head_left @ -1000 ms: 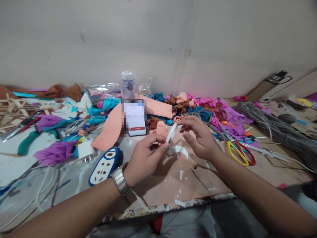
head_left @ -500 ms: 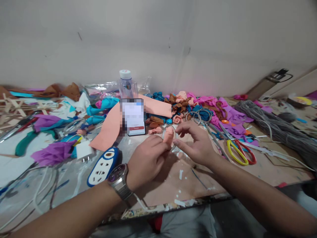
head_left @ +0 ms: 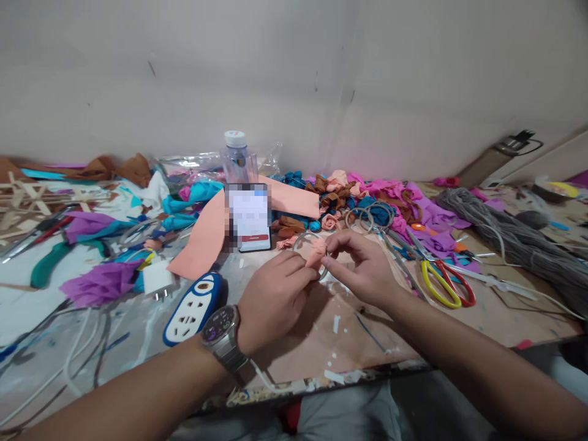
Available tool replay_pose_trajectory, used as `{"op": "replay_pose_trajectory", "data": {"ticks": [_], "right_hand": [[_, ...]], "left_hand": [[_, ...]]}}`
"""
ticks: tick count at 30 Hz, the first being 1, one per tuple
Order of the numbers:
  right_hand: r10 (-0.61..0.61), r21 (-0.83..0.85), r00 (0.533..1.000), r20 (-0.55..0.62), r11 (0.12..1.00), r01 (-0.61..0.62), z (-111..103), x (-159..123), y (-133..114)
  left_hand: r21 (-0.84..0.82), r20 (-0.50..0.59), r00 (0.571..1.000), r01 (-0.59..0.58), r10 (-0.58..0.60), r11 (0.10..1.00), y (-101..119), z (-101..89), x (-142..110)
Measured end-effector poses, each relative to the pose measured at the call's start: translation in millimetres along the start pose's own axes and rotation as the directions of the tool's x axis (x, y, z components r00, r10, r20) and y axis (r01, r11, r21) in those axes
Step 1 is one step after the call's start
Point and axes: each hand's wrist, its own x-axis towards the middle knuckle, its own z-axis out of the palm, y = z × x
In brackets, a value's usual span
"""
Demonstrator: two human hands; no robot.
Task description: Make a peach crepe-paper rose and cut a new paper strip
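A small peach crepe-paper rose point(head_left: 316, 251) is held over the table between my two hands. My left hand point(head_left: 275, 288), with a metal watch on its wrist, is closed on the rose's lower end. At the rose's right edge, the thumb and forefinger of my right hand point(head_left: 361, 263) pinch the paper; part of their contact is hidden. A pale ring point(head_left: 296, 241) shows behind the rose, on the tabletop. Just beyond lie more finished-looking peach roses point(head_left: 329, 222) and a long peach paper strip point(head_left: 202, 239).
A phone point(head_left: 250, 220) leans against a clear bottle point(head_left: 236, 156). To the left is a blue-and-white power strip point(head_left: 193, 309). Scissors with yellow and red handles point(head_left: 441, 285) lie right, near a grey yarn bundle point(head_left: 509, 239). Colourful crumpled paper point(head_left: 367, 187) lines the wall.
My right thumb and forefinger have come in from beside the rose to pinch its edge. The rose has tilted to the right, and more of the ring behind shows on its left.
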Motion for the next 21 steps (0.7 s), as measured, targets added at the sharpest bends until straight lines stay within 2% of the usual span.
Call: {"op": "replay_pose_trajectory", "data": {"ticks": [9,15,21], "right_hand": [[-0.008,0.095,1.0,0.009,0.995,0.007,0.6,0.0,3.1],[-0.016,0.167,1.0,0.012,0.986,0.014,1.8,-0.3,5.4],[-0.015,0.134,1.0,-0.003,0.991,0.015,1.7,1.1,7.5]], "left_hand": [[-0.009,-0.019,1.0,-0.024,0.024,1.0,0.1,1.3,0.5],[0.004,0.025,0.999,0.019,-0.019,1.0,0.9,-0.7,-0.8],[0.01,0.055,0.996,0.074,-0.074,0.997,3.6,-6.2,-0.6]]}}
